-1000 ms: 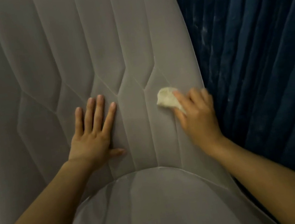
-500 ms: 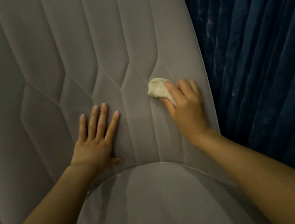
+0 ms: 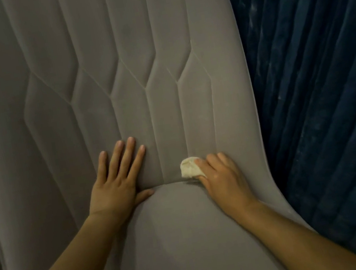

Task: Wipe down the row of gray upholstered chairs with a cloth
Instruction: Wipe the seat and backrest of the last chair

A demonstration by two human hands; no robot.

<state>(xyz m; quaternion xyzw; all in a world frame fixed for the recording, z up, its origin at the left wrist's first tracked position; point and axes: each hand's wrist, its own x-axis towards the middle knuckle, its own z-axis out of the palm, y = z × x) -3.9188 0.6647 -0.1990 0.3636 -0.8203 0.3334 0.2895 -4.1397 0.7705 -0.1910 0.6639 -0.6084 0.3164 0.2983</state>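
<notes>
A gray chair point(image 3: 93, 66) fills most of the view, its backrest point(image 3: 154, 32) stitched into long upright panels whose seams meet in zigzag points halfway up. The rounded seat point(image 3: 181, 241) bulges out below, meeting the backrest in a curved crease. The left hand point(image 3: 116, 188) lies flat on the lower backrest, its fingers point(image 3: 126, 156) straight and slightly spread, with the thumb resting along the crease; it holds nothing. The right hand point(image 3: 224, 179) sits to its right, apart from it, with its fingers curled over a small, bunched, cream-white cloth point(image 3: 188, 168) that it presses against the backrest right at the crease, on the second panel from the chair's right edge. Only the cloth's left part shows; the rest is hidden under the fingers and palm. One upright panel lies between the two hands. Both bare forearms point(image 3: 292, 233) reach in from the bottom corners and cross over the seat, covering its sides. A dark blue pleated curtain point(image 3: 320, 86) hangs just beside the chair's right edge and runs the full height of the view; whether it touches the chair is unclear. At the far left, the space past the chair is too dark to make out.
</notes>
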